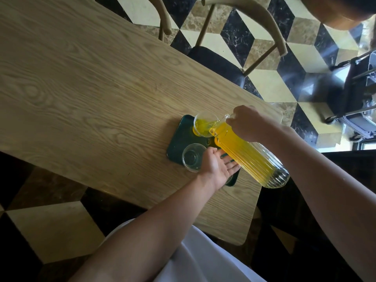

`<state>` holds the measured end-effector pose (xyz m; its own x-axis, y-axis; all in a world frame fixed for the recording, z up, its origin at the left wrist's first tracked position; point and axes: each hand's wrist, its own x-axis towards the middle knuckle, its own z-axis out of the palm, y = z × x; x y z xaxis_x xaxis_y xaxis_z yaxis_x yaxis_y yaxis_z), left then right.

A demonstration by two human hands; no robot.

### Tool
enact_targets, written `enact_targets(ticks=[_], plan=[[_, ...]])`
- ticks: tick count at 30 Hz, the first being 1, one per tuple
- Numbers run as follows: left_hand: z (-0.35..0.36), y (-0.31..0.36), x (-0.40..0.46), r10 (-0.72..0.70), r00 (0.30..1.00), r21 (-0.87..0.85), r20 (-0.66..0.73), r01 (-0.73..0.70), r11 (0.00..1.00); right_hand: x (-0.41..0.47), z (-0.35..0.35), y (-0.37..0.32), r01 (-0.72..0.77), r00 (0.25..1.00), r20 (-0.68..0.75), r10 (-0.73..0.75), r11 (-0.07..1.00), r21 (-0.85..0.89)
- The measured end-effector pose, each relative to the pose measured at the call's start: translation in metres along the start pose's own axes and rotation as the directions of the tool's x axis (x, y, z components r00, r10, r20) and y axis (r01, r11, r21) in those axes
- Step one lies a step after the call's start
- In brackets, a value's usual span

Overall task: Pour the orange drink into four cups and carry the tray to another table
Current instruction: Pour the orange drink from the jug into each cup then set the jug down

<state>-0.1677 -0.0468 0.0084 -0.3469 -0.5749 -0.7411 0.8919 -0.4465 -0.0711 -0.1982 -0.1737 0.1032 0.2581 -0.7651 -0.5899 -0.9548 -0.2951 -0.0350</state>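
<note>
No legible text, label, brand, number or sign appears on any surface in the head view — none can be read
</note>
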Motion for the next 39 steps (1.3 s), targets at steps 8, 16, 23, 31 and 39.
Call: enact_targets(ticks=[8,16,23,31,39], plan=[[0.001,0.005,-0.005,0.021,0.999,0.013,-0.028,-0.021,1.000,0.000,0.000,-0.006,0.009,1.000,-0.026,-0.008,1.000,0.014],[0.005,0.008,-0.009,0.024,0.998,0.053,-0.051,-0.022,0.998,-0.001,0.000,-0.005,0.003,0.999,-0.035,-0.001,0.999,0.037],[0.007,0.010,-0.013,0.009,0.998,0.037,-0.068,-0.007,0.999,-0.001,-0.003,-0.006,0.003,1.000,-0.026,-0.002,0.999,0.053],[0.006,0.013,-0.020,0.038,0.997,0.058,-0.066,-0.034,0.998,-0.006,-0.002,-0.011,0.006,0.999,-0.044,-0.001,0.995,0.101],[0.014,0.017,-0.027,0.086,0.992,0.140,-0.090,-0.073,0.987,-0.021,-0.002,-0.006,0.010,0.992,-0.129,0.015,0.982,0.191]])
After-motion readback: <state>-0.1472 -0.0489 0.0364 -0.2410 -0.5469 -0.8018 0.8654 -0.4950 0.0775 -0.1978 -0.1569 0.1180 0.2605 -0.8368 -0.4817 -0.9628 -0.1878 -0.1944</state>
